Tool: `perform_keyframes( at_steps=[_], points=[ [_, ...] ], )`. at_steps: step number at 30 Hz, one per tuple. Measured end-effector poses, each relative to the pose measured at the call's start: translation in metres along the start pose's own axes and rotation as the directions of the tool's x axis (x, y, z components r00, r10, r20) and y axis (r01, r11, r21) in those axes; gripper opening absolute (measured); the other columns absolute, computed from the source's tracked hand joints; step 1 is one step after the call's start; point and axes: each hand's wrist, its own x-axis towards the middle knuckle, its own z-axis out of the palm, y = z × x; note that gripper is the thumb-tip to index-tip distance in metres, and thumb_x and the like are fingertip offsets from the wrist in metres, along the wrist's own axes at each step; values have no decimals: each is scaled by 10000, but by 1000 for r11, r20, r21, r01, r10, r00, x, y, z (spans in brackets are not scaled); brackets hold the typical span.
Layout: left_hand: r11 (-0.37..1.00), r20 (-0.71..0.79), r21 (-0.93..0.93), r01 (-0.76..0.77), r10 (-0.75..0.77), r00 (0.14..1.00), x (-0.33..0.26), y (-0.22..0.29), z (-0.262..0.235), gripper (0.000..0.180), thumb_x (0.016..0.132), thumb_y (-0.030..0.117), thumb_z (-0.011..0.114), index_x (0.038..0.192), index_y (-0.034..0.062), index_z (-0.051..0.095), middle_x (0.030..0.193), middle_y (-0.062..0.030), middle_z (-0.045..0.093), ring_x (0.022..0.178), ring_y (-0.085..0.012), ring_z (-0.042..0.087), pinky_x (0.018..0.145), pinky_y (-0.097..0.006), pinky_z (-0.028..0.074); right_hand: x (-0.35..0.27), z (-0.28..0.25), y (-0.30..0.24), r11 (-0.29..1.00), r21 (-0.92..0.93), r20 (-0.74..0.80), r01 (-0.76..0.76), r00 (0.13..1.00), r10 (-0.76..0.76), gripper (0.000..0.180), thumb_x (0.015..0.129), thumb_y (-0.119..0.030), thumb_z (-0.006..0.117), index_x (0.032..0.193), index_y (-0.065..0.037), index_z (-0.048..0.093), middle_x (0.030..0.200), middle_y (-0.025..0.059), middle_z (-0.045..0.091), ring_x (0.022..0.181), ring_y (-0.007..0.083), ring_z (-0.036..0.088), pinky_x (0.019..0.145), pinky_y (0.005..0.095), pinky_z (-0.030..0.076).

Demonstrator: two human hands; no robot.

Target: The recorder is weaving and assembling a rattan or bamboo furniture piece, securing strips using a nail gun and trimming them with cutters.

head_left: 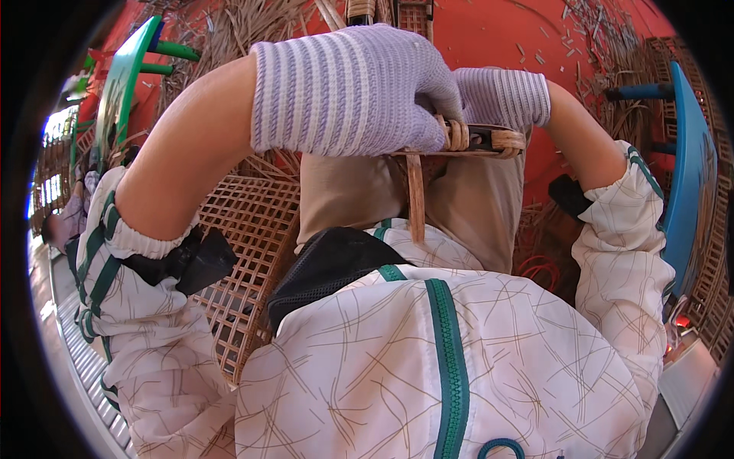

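My left hand [355, 88], in a lilac and white striped knit glove, is closed with thumb and fingers pressed together at one end of a rattan-wrapped piece [456, 136]. This narrow piece has a dark part with a hole between its wound coils. A flat brown strip [415, 199] hangs from it toward my lap. My right hand [501, 96], in a matching glove, is behind the piece on the right. Its fingers are hidden by the left hand and the piece, so its grip does not show.
Woven lattice [252, 252] lies left of my legs. Dried strips [241, 34] and scraps litter the red floor [489, 38]. A green-edged panel [126, 84] stands left, a blue one [688, 168] right. More woven work [413, 19] is ahead.
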Motion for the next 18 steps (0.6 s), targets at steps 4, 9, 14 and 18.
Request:
perform_keyframes(
  at_steps=[4, 9, 14, 18],
  points=[
    [996, -57, 90, -28, 33, 998, -4, -5, 4, 310, 788, 220, 658, 1022, 29, 730, 892, -158, 680, 860, -270, 636, 875, -369, 502, 12, 7, 9, 757, -550, -174, 352, 838, -516, 247, 856, -77, 686, 1097, -26, 680, 929, 108, 721, 844, 147, 640, 799, 291, 524],
    [997, -45, 72, -16, 19, 999, -4, -2, 1, 284, 794, 217, 667, 1011, 48, 736, 908, -132, 691, 858, -243, 647, 884, -359, 510, -2, 11, -26, 933, -360, -355, 22, 921, -159, 294, 890, -155, 668, 1163, -47, 661, 991, 100, 720, 870, 150, 658, 817, 298, 536],
    [993, -30, -122, 3, -7, 1000, -8, 19, -22, 278, 823, 162, 648, 1066, 42, 709, 954, -120, 707, 862, -208, 674, 868, -323, 531, -11, 11, -23, 993, 118, -465, 20, 884, 37, 346, 893, -200, 662, 1194, -31, 651, 1036, 77, 714, 881, 143, 658, 822, 289, 546],
    [961, 7, -278, -10, 13, 1000, -15, 13, -27, 281, 883, 95, 609, 1152, 57, 681, 1002, -110, 725, 914, -173, 682, 890, -313, 532, -4, 15, -10, 994, 98, -373, -46, 925, 80, 309, 876, -192, 677, 1137, -28, 687, 1011, 80, 711, 897, 132, 655, 826, 292, 550]
  ],
)
